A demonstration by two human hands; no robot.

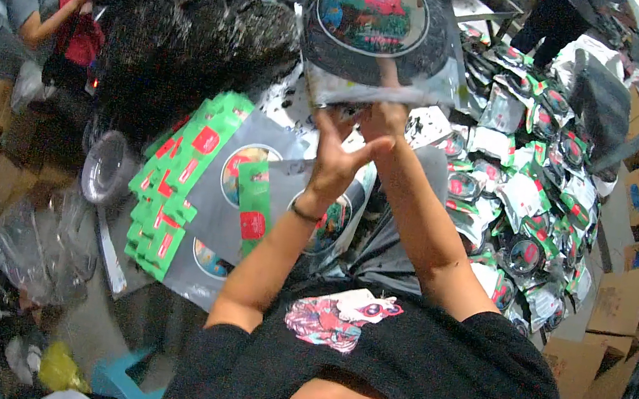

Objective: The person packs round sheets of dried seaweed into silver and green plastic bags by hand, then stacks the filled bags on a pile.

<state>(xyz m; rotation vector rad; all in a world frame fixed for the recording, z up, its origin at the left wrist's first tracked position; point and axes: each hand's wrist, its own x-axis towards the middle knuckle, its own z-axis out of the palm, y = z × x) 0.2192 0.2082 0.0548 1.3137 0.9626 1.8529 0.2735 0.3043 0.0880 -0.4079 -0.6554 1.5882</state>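
Observation:
In front of me a clear plastic bag (318, 74) with a round printed label, dark contents and a green top strip is raised. My right hand (387, 118) grips its lower edge, with one finger stretched up along the bag. Beside it, my left hand (335, 156) is open just under the bag's lower left corner, thumb spread toward the right. Whether its fingertips touch the bag is hard to make out. Below my left forearm lie flat grey printed bags (211, 174) and a loose green card (250, 226).
Overlapping green cards (179, 186) lie left of the flat bags. Behind them rises a heap of dark, shiny strands (196, 30). Filled packets (522, 190) are piled on the right, beside cardboard boxes (621, 302). At far left stands another person (44, 14); a clear round bowl (107, 166) is nearer.

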